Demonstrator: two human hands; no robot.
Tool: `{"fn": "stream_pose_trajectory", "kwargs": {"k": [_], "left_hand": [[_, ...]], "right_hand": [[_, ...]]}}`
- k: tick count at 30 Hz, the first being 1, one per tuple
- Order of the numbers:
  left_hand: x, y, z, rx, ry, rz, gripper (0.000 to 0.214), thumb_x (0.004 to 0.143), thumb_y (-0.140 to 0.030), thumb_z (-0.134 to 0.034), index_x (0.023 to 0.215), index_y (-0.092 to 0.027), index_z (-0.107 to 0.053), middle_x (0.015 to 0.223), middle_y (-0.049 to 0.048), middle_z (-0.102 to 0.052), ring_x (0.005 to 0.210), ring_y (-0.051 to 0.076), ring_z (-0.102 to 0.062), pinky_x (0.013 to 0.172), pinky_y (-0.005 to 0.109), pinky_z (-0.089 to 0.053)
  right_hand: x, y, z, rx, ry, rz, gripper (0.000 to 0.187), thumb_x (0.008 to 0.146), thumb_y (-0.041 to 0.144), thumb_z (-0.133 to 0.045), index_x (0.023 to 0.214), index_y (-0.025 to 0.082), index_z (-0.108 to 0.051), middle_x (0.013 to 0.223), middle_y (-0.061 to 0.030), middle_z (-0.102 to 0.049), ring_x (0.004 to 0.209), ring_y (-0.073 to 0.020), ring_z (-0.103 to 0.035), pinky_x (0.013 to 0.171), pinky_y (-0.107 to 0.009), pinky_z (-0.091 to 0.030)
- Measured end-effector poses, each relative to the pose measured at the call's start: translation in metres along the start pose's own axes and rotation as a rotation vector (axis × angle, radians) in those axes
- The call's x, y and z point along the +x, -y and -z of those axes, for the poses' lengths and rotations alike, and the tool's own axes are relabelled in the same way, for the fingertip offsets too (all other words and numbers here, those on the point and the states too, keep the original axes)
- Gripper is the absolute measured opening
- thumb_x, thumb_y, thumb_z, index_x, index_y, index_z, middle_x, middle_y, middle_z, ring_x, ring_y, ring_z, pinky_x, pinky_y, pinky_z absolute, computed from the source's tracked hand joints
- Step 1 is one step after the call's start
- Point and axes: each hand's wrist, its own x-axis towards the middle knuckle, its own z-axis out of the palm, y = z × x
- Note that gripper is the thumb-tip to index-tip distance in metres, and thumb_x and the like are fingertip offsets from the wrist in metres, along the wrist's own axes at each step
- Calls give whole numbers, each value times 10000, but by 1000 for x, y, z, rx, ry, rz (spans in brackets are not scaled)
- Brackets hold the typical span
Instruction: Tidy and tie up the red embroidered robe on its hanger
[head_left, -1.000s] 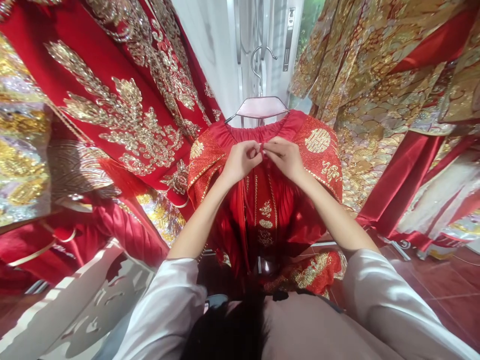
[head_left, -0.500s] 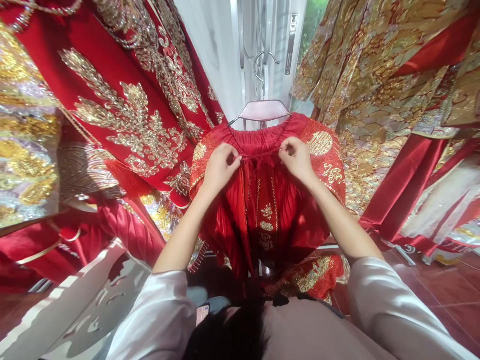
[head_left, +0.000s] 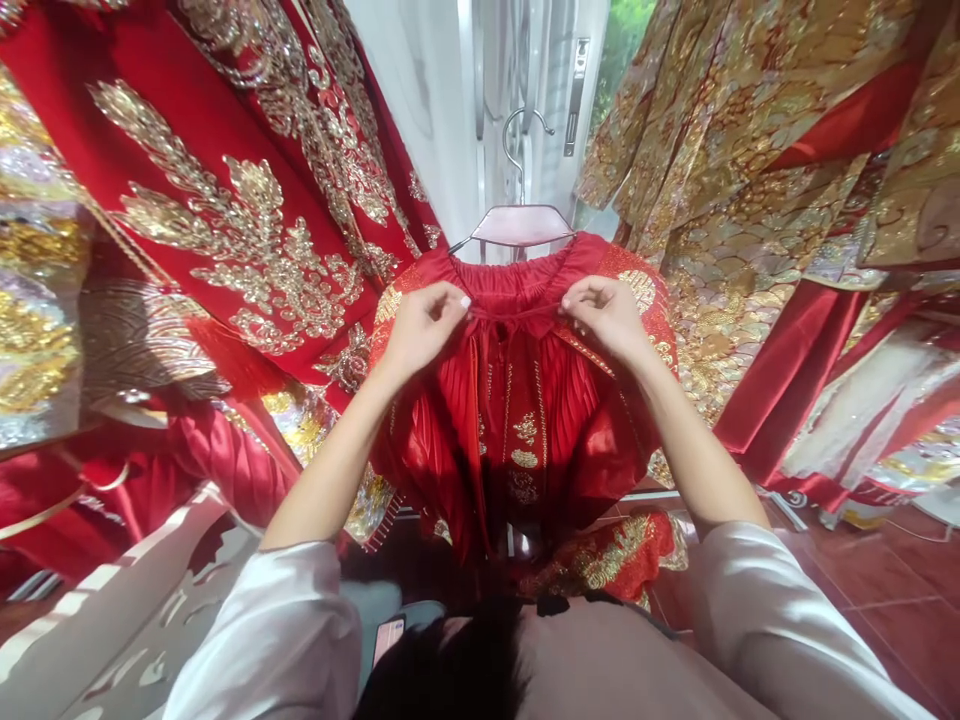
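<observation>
A red pleated skirt [head_left: 525, 430] with gold embroidery and a gathered waistband hangs in front of me on a wire hanger [head_left: 517, 222]. A thin red tie string [head_left: 517, 314] runs along the waistband, with a small knot or bow near its middle. On the left side of the band, my left hand [head_left: 424, 325] pinches one end of the string between thumb and fingertips. My right hand [head_left: 609, 312] pinches the other end on the right side. The string looks stretched between the two hands.
The hanger's hook [head_left: 517, 135] is at a metal rail by a white door [head_left: 581, 60]. A red gown [head_left: 247, 240] with gold beading hangs at left, and gold sequined garments [head_left: 750, 180] at right. A white cut-out panel [head_left: 150, 610] stands low left. A phone [head_left: 388, 636] lies near my lap.
Both hands have opened out slightly along the waistband, the left one moving left, with the string drawn between them. The view has shifted a little to the right.
</observation>
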Motion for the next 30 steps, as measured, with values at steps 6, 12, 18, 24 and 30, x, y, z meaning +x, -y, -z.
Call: {"fn": "stream_pose_trajectory", "kwargs": {"k": [6, 12, 18, 24, 30], "left_hand": [[54, 16, 40, 226, 81, -138, 243, 696, -378, -723, 827, -186, -650, 810, 52, -633, 931, 232, -561, 829, 347, -443], [63, 49, 28, 169, -148, -40, 415, 779, -394, -663, 501, -202, -421, 496, -21, -341, 603, 155, -456, 663, 295, -388], [46, 37, 11, 272, -459, -15, 343, 851, -451, -548, 627, -192, -551, 581, 9, -486, 686, 173, -506, 710, 299, -396], [51, 9, 56, 339, 273, 94, 375, 819, -497, -550, 874, -139, -649, 767, 31, -603, 716, 159, -513, 693, 267, -394], [57, 19, 49, 383, 144, 48, 413, 869, -421, -498, 548, -178, -409, 542, -26, -314, 561, 119, -333, 600, 260, -306]], "right_hand": [[2, -16, 54, -655, -324, 237, 380, 847, 473, -501, 1077, 182, -585, 1151, -142, -595, 1086, -279, -523, 863, -408, -434], [12, -62, 86, -469, -286, 90, 621, 826, 745, -315, 602, 190, -478, 609, -55, -512, 690, -195, -555, 705, -343, -446], [17, -91, 87, -12, -235, -78, 627, 762, 807, -341, 669, 216, -530, 629, -56, -575, 652, -188, -580, 621, -337, -461], [32, -68, 91, -197, -154, 4, 633, 731, 787, -440, 521, 192, -489, 588, -46, -590, 706, -197, -604, 720, -349, -487], [59, -29, 82, -420, 101, 257, 500, 795, 626, -531, 564, 182, -529, 560, -6, -499, 716, -184, -558, 763, -313, -461]]}}
